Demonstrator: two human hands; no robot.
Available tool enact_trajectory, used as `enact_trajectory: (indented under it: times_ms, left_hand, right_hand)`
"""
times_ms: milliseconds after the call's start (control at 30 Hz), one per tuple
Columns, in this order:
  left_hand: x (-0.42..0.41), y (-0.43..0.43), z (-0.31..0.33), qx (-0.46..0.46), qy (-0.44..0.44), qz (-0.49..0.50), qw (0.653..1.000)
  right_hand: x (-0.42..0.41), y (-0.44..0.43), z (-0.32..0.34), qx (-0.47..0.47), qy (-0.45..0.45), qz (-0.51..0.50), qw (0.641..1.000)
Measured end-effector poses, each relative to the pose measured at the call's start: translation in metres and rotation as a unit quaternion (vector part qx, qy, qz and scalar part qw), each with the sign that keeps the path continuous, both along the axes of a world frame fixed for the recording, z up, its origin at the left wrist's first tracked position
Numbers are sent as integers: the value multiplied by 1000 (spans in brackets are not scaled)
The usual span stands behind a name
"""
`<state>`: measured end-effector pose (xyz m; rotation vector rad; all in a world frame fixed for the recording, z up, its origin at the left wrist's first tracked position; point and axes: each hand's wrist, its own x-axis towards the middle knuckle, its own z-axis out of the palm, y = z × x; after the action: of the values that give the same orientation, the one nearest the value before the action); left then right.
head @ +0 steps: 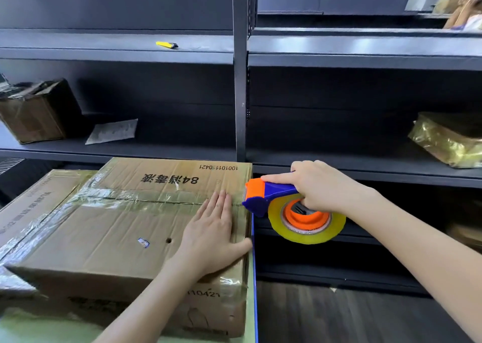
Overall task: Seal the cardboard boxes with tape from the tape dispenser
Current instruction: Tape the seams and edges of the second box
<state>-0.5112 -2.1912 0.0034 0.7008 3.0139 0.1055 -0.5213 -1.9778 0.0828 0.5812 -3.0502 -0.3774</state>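
Tape, clear and wrinkled (135, 198), lies along the centre seam of the brown corrugated cardboard box with black printed characters (125, 238), which sits at 7 o'clock in the view on a pale green table (39, 327). Creases and a small round hole mark the box top, and older tape shines at its corners.

At the box's 3 o'clock edge, where the seam ends, is the blue-and-orange plastic tape dispenser with its yellowish roll (263, 196). The right hand (320, 186) grips its handle, fingers (276, 178) curled round it with one laid straight along the top. The left hand (211, 235) lies flat on the box, straight fingers pressing beside the seam.

The seam strip seems at its end. Next would likely be folding the tape over the edge and tearing it on the blade while the box is held steady.

At 9 o'clock a second taped cardboard box (34, 202) touches the first; at 12 o'clock a yellow utility knife (167, 44) lies on dark grey metal shelving (365, 58).
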Motion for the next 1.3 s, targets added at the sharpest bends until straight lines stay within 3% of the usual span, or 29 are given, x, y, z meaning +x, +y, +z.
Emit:
enact_trajectory:
  times_ms: [133,700,867,1067,1300]
  left_hand:
    - [-4,-5,0,-1,-1,-7,1000]
    - [1,-12,-3,35,28,-31,999]
    - [2,-13,-1,20,49,-38,998]
    - [-8,-7,0,77,62,-191,977]
    - [-6,2,-2,86,78,-187,975]
  right_hand:
    - [8,14,-5,-23,-14,-9,1000]
    - [-7,-10,-8,95,-62,29,993]
    - [-6,-14,-32,159,-141,10,977]
    - [-4,-4,-38,58,-132,-67,987]
    - [-3,-4,-41,-3,-79,-127,989]
